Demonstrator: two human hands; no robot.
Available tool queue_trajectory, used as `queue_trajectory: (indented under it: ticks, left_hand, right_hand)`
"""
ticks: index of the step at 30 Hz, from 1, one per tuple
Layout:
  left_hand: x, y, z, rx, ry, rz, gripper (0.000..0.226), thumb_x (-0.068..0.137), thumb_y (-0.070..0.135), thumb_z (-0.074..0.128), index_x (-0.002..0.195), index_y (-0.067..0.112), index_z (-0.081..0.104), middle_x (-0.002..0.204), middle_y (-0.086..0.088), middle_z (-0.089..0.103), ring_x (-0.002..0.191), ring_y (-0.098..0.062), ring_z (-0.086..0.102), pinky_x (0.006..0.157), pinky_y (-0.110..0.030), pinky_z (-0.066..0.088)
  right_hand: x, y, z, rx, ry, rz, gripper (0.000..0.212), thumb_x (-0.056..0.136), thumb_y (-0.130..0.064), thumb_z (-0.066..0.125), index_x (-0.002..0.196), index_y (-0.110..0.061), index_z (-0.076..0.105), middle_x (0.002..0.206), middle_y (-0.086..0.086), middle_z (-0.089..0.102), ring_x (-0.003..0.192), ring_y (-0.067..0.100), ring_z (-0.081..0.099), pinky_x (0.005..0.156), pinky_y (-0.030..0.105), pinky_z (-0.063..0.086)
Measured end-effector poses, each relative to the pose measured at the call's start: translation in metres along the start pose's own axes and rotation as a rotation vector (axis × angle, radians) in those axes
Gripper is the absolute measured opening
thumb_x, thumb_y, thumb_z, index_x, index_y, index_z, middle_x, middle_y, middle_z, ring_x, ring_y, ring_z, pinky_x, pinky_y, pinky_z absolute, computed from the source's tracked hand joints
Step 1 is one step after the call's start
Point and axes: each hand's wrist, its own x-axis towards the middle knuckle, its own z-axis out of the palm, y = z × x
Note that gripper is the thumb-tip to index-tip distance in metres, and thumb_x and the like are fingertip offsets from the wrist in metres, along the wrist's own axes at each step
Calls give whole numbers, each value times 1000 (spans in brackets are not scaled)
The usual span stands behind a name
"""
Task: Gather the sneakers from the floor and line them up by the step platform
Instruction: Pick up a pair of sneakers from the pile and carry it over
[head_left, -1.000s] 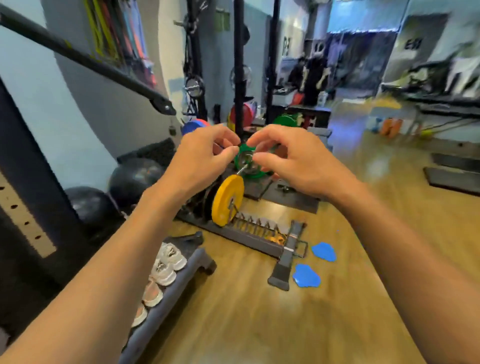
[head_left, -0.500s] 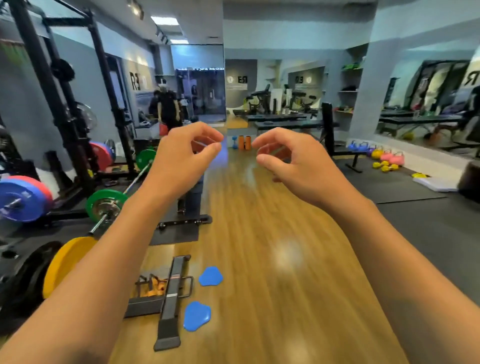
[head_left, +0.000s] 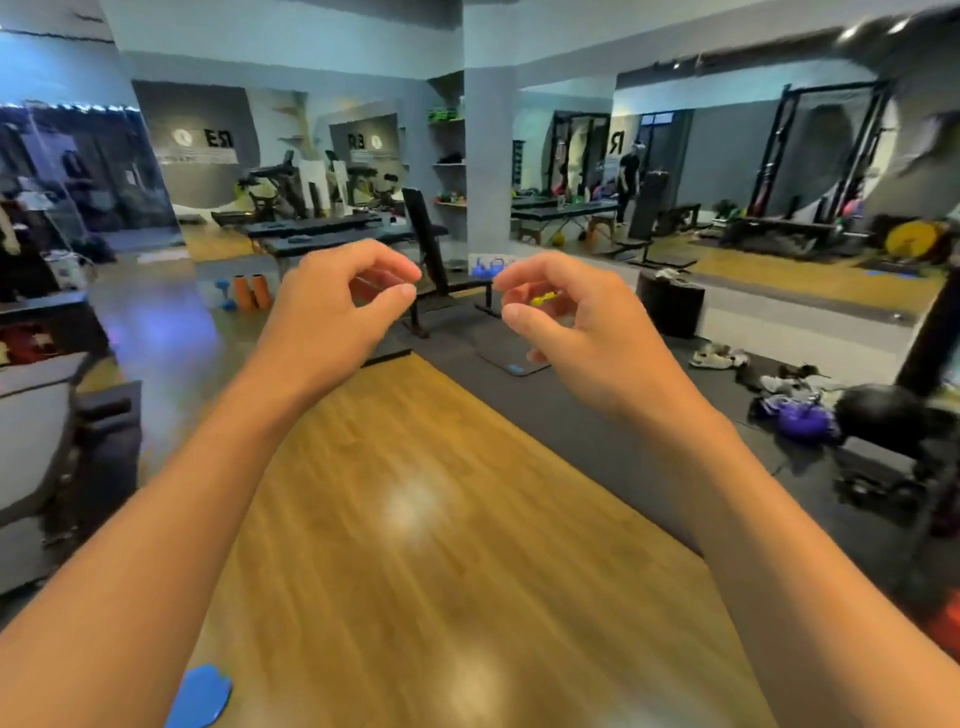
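swinging round for the next batch of sneakers

view has turned off the weight rack and the step platform with its row of shoes, both out of shot now, so i'd guess another fetch trip is starting. left hand (head_left: 337, 312) and right hand (head_left: 576, 317) are up in front, fingers loosely curled, nothing held in either. the sneakers (head_left: 719, 357) lie scattered on the black mat (head_left: 597, 421) far right: a pale pair, some darker ones beyond, all blurry.
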Motion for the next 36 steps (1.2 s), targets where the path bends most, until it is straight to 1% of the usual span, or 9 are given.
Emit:
queue_trajectory:
  ticks: [6,9,12,15,21,26,30,33,36]
  left_hand:
    - [124,-29,127,-195,-146,109,9,88,21,64,92,28,69,81,14,65,73,-2,60,74,-44,57]
    - [176,-37,197,-275,-229,146,9,89,20,63,94,24,69,85,9,67,77,-6,62,75,-44,57]
    - [225,-44,267,-315,-294,191,10,89,22,63,97,24,69,91,8,69,85,-8,64,75,-42,58]
    - [271,-50,333,-352,-308,203,10,89,20,63,95,25,69,87,12,66,83,-8,64,76,-42,58]
    - [375,-62,448,-337,-357,203,11,89,22,62,97,25,69,90,12,67,83,-8,63,76,-43,57]
    - [458,-90,534,-337,-379,211,11,89,20,62,98,23,69,90,7,68,81,-10,63,76,-39,56]
    - [524,-120,607,-377,-397,237,10,89,21,62,95,28,67,89,7,68,77,-10,62,73,-32,53]
    - [579,-139,658,-409,-425,254,10,89,20,62,94,26,67,89,6,68,78,-11,63,75,-34,55]
    - [638,-152,706,-413,-462,279,9,90,21,62,96,25,68,90,5,67,80,-11,63,74,-31,54]
  right_hand:
    - [70,94,-39,-171,114,141,16,91,-16,61,104,-23,65,85,-13,60,66,3,52,75,42,55]
    - [96,143,-72,-257,188,205,16,91,-15,60,103,-22,66,84,-13,60,62,4,52,72,43,55]
    - [121,199,-105,-333,228,257,16,92,-16,58,106,-21,66,88,-9,62,68,13,59,71,42,55]
    - [151,258,-136,-357,241,286,17,93,-17,59,109,-19,65,90,-5,63,73,19,61,72,41,55]
    - [231,371,-192,-378,263,344,17,93,-18,59,109,-21,65,93,-6,64,76,17,62,72,31,56]
    - [302,464,-227,-393,271,378,18,92,-19,60,109,-24,65,93,-9,64,76,14,64,76,39,57]
    - [359,539,-245,-434,294,368,17,92,-21,61,106,-29,64,91,-13,63,75,8,63,69,32,57]
    - [404,590,-257,-462,309,391,17,92,-21,61,107,-29,64,91,-15,62,79,6,61,73,34,57]
    - [446,636,-276,-502,338,421,18,92,-20,61,109,-26,64,92,-14,63,80,7,62,73,34,58]
